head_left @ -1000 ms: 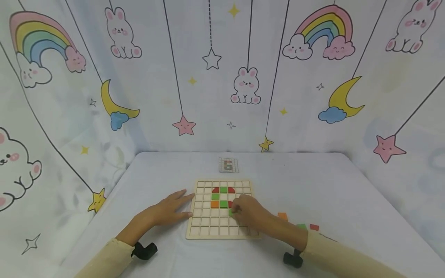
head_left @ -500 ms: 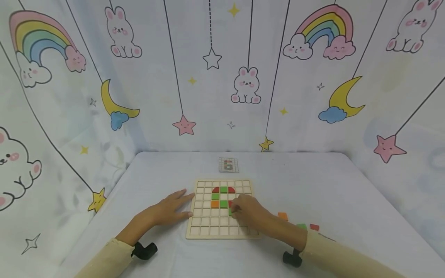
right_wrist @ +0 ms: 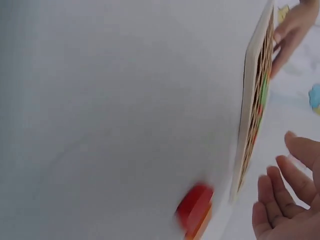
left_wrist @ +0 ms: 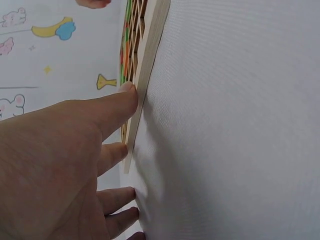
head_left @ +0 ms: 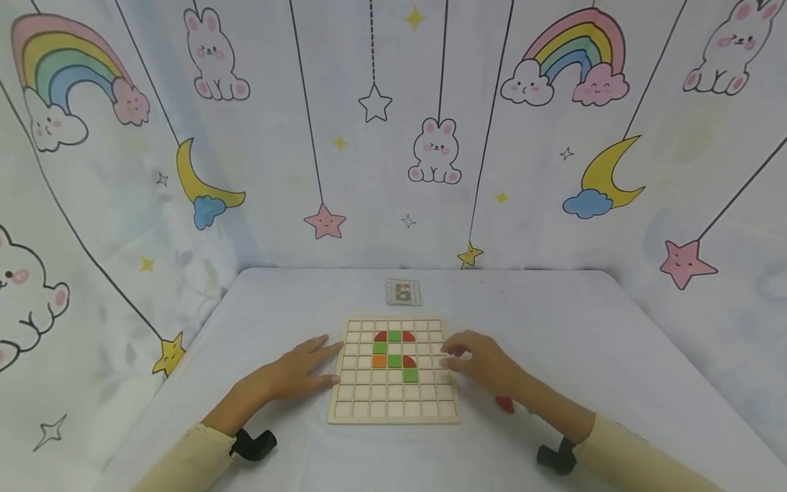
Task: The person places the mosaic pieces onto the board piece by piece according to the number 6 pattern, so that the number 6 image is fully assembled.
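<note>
- Printed backdrop (head_left: 264, 171) is shown behind and along both sides, without notable change.
- White surface (head_left: 277, 307) is spread below it.
- On it, the wooden grid board (head_left: 363, 393) is laid flat, partly filled with coloured tiles.
- The right hand (head_left: 486, 359) has been drawn back from the tile pattern to the board's right edge; its fingers (right_wrist: 295, 177) are parted and loosely curved, with nothing seen held.
- The left hand (head_left: 295, 372) is kept at the left edge, its fingers spread and touching the rim.
- The pattern card (head_left: 403, 292) is left beyond the board.
- The green tile (head_left: 410, 375) is now uncovered on the grid, directly below a quarter-round red tile (head_left: 408, 361); its placement can be judged complete.
- A loose red piece (head_left: 505, 404) is seen on the surface right of the board; by the right wrist view, a blurred orange piece (right_wrist: 201, 225) is found beside it, so pieces remain unplaced.
</note>
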Demonstrator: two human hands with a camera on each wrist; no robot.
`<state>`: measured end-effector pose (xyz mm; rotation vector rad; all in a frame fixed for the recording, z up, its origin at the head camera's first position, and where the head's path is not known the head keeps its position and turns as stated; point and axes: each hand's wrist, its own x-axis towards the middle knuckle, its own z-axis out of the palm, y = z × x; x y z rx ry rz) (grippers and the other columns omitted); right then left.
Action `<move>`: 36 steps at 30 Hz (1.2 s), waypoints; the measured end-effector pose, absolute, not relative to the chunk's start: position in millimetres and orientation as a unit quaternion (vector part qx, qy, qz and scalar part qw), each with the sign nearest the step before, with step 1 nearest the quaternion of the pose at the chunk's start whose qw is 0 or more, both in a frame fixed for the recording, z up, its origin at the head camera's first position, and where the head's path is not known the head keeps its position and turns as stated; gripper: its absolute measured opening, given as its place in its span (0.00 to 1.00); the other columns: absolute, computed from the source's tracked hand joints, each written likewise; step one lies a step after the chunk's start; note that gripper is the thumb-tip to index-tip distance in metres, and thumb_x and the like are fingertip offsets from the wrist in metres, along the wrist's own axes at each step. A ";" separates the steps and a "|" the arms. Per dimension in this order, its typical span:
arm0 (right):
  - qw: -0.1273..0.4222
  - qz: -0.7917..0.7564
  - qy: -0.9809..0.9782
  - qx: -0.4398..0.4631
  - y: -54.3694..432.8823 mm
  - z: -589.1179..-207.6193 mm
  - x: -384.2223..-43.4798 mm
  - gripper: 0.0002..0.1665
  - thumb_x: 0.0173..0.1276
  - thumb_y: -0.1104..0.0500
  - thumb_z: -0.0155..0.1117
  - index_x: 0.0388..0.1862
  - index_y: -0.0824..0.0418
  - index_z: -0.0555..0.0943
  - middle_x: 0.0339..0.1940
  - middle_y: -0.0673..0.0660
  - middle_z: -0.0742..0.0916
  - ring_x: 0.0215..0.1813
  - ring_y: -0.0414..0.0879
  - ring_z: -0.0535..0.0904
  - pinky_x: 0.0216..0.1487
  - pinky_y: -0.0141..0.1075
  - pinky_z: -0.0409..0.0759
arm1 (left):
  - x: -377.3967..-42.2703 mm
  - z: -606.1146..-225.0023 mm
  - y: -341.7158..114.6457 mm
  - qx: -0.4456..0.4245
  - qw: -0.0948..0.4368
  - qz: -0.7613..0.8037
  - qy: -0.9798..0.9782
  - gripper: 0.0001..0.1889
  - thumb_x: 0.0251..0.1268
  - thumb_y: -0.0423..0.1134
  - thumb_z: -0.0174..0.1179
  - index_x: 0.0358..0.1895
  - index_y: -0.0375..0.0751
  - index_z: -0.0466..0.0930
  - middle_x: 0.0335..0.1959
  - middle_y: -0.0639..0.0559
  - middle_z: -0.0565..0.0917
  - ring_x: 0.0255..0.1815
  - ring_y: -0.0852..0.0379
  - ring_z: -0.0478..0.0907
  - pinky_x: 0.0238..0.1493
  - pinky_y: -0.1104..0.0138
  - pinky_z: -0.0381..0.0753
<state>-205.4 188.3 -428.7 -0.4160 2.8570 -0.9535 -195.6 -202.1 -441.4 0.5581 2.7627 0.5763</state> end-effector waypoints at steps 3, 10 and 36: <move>0.049 -0.326 0.936 -0.123 210.9 -426.1 -207.2 0.17 0.71 0.47 0.74 0.56 0.49 0.86 0.52 0.46 0.87 0.57 0.45 0.81 0.63 0.50 0.83 | -196.6 -440.6 -202.4 0.192 0.131 0.195 0.953 0.39 0.77 0.61 0.60 0.84 0.52 0.61 0.85 0.33 0.55 0.85 0.30 0.53 0.79 0.34 0.60; 0.052 -0.339 0.932 -0.119 256.1 -423.7 -204.1 0.25 0.72 0.44 0.73 0.60 0.57 0.85 0.54 0.52 0.88 0.59 0.51 0.82 0.64 0.54 0.83 | -197.1 -440.9 -203.2 0.198 0.124 0.200 0.951 0.39 0.77 0.60 0.60 0.84 0.50 0.62 0.84 0.31 0.55 0.84 0.29 0.53 0.78 0.33 0.60; 0.104 -0.300 0.942 -0.108 282.1 -438.1 -188.0 0.19 0.64 0.50 0.81 0.49 0.55 0.84 0.49 0.52 0.86 0.54 0.50 0.80 0.60 0.54 0.83 | -195.5 -440.5 -201.3 0.199 0.129 0.202 0.950 0.39 0.77 0.58 0.60 0.84 0.47 0.62 0.84 0.30 0.55 0.84 0.28 0.53 0.79 0.33 0.59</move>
